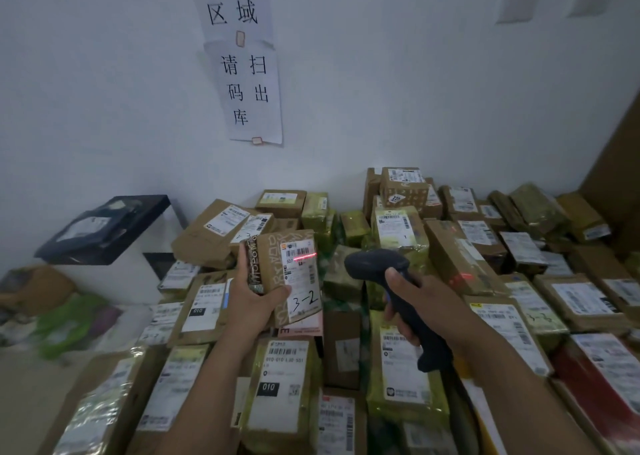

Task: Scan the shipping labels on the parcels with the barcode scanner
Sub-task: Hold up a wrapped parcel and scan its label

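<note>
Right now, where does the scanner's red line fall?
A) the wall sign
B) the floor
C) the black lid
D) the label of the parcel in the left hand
D: the red line crosses the white label on the parcel that the left hand grips; the right hand holds the scanner.

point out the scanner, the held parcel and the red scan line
scanner [375, 264]: head view, top of its head
held parcel [270, 264]: head view, brown cardboard left of its label
red scan line [305, 256]: head view, middle of the line
</note>
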`<state>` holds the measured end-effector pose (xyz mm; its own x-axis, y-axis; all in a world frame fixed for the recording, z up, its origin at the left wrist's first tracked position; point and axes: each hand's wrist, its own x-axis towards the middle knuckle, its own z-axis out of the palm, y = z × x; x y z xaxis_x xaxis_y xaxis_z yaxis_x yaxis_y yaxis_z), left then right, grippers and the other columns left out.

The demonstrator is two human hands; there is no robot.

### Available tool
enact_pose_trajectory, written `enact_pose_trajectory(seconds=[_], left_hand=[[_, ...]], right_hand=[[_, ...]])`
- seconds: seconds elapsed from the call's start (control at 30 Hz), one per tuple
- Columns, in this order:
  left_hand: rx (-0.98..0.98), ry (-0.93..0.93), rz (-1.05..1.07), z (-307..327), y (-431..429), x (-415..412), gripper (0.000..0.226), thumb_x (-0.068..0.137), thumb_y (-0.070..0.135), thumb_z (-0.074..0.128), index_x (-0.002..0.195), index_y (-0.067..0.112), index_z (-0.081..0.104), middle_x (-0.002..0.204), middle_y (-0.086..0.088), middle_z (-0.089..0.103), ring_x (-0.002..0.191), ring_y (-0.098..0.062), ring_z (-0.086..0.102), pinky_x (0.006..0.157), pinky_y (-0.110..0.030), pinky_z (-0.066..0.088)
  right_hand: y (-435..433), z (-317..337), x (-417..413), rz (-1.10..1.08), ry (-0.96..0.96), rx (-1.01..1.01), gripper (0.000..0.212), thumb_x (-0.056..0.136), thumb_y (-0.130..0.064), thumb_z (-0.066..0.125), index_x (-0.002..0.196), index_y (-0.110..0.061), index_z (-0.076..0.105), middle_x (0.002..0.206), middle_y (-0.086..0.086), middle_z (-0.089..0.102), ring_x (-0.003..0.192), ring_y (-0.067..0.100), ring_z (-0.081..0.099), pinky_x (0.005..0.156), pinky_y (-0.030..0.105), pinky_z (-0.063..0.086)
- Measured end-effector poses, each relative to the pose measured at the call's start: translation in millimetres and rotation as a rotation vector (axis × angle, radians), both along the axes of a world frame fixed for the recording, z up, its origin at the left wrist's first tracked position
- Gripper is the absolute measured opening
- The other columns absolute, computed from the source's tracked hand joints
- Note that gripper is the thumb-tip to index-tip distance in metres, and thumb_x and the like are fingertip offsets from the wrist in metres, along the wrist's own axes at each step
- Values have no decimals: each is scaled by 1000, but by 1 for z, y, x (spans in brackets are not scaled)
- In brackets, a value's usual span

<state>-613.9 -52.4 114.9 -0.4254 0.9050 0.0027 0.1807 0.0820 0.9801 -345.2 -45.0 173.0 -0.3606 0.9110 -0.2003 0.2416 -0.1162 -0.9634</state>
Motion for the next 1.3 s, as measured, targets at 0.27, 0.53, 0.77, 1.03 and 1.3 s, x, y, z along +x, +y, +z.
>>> enact_pose_trajectory(seconds=[0.27, 0.53, 0.77, 1.03, 1.3], left_hand=[[4, 27, -33, 2, 1, 0, 112, 79, 1, 78, 156, 38, 5, 154, 2, 35, 117, -17, 54, 52, -7, 49], [-30, -5, -120, -11, 12, 7, 114, 79, 8, 80, 155, 45, 4, 149, 5, 44, 110, -17, 64, 73, -34, 61], [-332, -246, -325, -24, 23, 54, 73, 89, 20, 71, 144, 46, 30, 115, 7, 66, 92, -14, 71, 67, -31, 59], [-520, -378, -421, -63, 23, 122, 28, 94, 35, 63, 121, 34, 59, 106, 4, 74, 96, -16, 69, 80, -36, 54], [-489, -59, -467, -65, 19, 140, 74, 75, 80, 51, 135, 37, 57, 119, 7, 70, 108, -14, 66, 101, -41, 49]], right_hand=[[-4, 5, -3, 17, 10, -15, 53, 96, -49, 48, 88, 2, 59, 53, 1, 62, 41, 16, 52, 44, 24, 45], [-1, 4, 5, -42, 13, -22, 57, 96, -50, 47, 93, 5, 60, 53, 1, 62, 42, 16, 52, 44, 24, 45], [6, -9, 36, -314, 94, -38, 62, 81, -60, 53, 96, -1, 60, 79, 15, 70, 45, 22, 55, 43, 28, 44], [-7, -31, 62, -374, 20, -66, 57, 87, -56, 53, 89, 0, 62, 61, 16, 64, 45, 25, 54, 47, 32, 45], [-10, -46, 54, -297, -113, -52, 43, 91, -48, 59, 99, -6, 65, 56, 7, 66, 45, 21, 58, 46, 26, 48]])
